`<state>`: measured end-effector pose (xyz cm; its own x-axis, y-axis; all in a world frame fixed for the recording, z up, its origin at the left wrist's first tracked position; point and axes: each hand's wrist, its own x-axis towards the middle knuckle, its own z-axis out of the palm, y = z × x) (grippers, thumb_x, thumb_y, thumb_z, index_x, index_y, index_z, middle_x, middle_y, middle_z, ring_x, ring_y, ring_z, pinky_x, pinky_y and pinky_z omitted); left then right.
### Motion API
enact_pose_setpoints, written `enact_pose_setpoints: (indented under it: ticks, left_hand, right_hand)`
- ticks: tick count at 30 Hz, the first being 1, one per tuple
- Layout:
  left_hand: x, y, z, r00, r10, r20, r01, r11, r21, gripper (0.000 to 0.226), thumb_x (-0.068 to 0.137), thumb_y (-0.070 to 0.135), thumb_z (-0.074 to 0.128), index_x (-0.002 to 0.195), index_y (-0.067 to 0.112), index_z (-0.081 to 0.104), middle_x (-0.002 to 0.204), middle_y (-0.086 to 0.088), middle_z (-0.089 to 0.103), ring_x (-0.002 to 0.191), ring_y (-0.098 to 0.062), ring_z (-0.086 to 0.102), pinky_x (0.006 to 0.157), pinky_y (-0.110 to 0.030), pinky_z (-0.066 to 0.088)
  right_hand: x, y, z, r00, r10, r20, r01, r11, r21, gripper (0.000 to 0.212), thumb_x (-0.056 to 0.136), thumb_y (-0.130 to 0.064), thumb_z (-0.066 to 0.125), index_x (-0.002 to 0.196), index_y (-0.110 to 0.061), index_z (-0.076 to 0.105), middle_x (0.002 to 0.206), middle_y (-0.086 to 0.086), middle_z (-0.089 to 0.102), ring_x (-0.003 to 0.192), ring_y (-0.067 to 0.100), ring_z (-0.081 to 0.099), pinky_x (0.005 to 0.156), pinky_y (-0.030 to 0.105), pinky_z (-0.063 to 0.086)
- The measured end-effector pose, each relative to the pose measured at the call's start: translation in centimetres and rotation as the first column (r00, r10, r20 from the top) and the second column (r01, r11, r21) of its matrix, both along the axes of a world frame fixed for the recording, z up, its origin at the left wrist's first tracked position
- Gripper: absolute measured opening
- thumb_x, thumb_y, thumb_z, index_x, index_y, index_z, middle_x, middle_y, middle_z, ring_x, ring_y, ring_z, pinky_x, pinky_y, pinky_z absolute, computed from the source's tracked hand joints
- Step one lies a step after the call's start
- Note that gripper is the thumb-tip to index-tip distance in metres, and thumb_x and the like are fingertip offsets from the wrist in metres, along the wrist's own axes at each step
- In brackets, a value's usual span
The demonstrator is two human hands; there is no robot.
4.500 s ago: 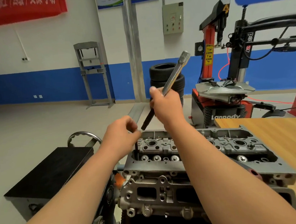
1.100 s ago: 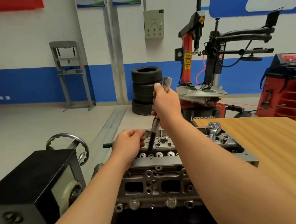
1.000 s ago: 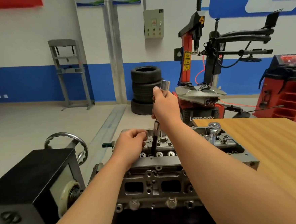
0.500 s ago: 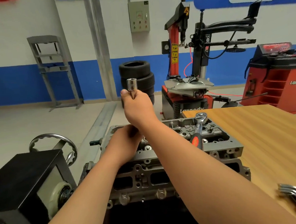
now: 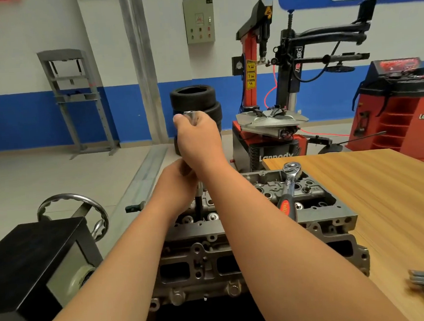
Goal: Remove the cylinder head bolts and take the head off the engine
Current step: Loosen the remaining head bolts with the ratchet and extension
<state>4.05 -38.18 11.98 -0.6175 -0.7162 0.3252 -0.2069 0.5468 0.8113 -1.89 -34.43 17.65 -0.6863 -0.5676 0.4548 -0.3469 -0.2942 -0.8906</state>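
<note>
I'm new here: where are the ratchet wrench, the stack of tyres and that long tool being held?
ratchet wrench [image 5: 288,187]: head view, on its metal shank above the red grip.
stack of tyres [image 5: 193,98]: head view, on the top tyre's tread.
socket extension [image 5: 198,206]: head view, on its dark lower shaft.

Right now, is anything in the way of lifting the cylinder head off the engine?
Yes. A ratchet lies on top of the cylinder head, toward its right end. The extension bar, held by the right hand and the left hand, reaches down into it near its left end.
</note>
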Motion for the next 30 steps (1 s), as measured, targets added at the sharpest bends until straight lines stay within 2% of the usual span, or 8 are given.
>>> enact_pose_setpoints:
  ticks: [4,8,13,17,21,24,27,30]
  left_hand:
    - [0.7,-1.2,-0.1,0.97,-0.207,-0.13,0.221,0.969,0.108,0.017,0.094,0.011,0.055,0.087,0.023,0.065,0.076,0.013,0.07,0.071,0.0,0.06,0.069,-0.018,0.049]
    - [0.6,-1.7,-0.7,0.968,-0.218,-0.121,0.232,0.966,0.116,0.016,0.092,0.026,0.06,0.099,0.015,0.069,0.097,0.002,0.071,0.098,-0.012,0.063,0.089,-0.032,0.048]
    - [0.2,-1.1,-1.3,0.948,-0.241,-0.207,0.283,0.935,0.211,0.014,0.089,0.014,0.063,0.098,0.005,0.07,0.099,-0.014,0.071,0.087,-0.012,0.063,0.074,-0.012,0.047]
    - [-0.5,-0.8,-1.2,0.954,-0.257,-0.154,0.29,0.923,0.253,0.011,0.086,0.015,0.067,0.093,0.009,0.071,0.091,-0.008,0.074,0.086,-0.016,0.069,0.077,-0.02,0.053]
    - [-0.7,-0.3,-0.3,0.978,-0.171,-0.124,0.2,0.938,0.282,0.023,0.095,0.01,0.049,0.075,0.012,0.06,0.058,0.005,0.066,0.05,-0.003,0.059,0.049,-0.011,0.045]
    - [-0.9,0.5,-0.3,0.996,-0.074,0.045,0.066,0.986,0.15,0.022,0.1,0.005,0.038,0.101,0.016,0.058,0.094,-0.004,0.065,0.075,-0.012,0.06,0.069,-0.018,0.049]
    - [0.0,0.5,-1.7,0.998,-0.056,0.041,0.055,0.998,0.033,0.006,0.094,0.033,0.049,0.094,0.033,0.055,0.09,0.013,0.065,0.076,0.004,0.06,0.057,-0.008,0.041]
    - [1.3,-0.2,-3.0,0.983,-0.176,-0.05,0.181,0.973,0.141,0.01,0.093,0.039,0.056,0.096,0.049,0.055,0.103,0.024,0.065,0.098,0.011,0.057,0.081,-0.016,0.041]
  right_hand:
    - [-0.6,-0.8,0.1,0.995,0.068,0.076,-0.068,0.998,0.002,0.044,0.091,-0.038,0.061,0.057,-0.022,0.037,0.054,-0.004,0.038,0.055,0.015,0.037,0.055,0.031,0.036]
    - [-1.1,-1.5,0.2,0.989,0.139,0.055,-0.141,0.989,0.043,0.042,0.09,-0.038,0.061,0.061,-0.019,0.038,0.052,0.0,0.034,0.046,0.016,0.03,0.049,0.031,0.031]
    - [-2.9,-0.6,-0.2,0.801,0.575,0.165,-0.582,0.813,-0.01,0.039,0.089,-0.036,0.055,0.061,-0.023,0.031,0.048,-0.006,0.026,0.042,0.012,0.018,0.043,0.02,0.02]
    - [-3.5,0.0,0.2,0.705,0.66,0.26,-0.685,0.728,0.01,0.037,0.095,-0.033,0.048,0.065,-0.021,0.031,0.048,-0.007,0.025,0.044,0.009,0.019,0.047,0.024,0.014]
    - [-1.2,-0.1,1.3,0.963,0.268,0.022,-0.266,0.936,0.229,0.027,0.091,-0.039,0.058,0.088,-0.013,0.054,0.067,-0.001,0.048,0.059,0.014,0.044,0.061,0.028,0.037]
    - [0.1,-1.3,0.9,0.996,0.043,-0.075,-0.04,0.999,0.033,0.025,0.088,-0.036,0.061,0.101,-0.015,0.062,0.078,-0.009,0.059,0.07,0.005,0.055,0.062,0.026,0.042]
    - [-1.6,-1.0,1.5,0.924,0.376,0.066,-0.38,0.924,0.049,0.021,0.093,-0.033,0.055,0.079,-0.017,0.058,0.048,-0.01,0.042,0.043,0.008,0.037,0.045,0.023,0.033]
    - [-3.6,-0.2,1.8,0.677,0.691,0.255,-0.711,0.703,-0.014,0.021,0.093,-0.034,0.049,0.08,-0.018,0.054,0.052,-0.008,0.04,0.043,0.007,0.033,0.045,0.022,0.032]
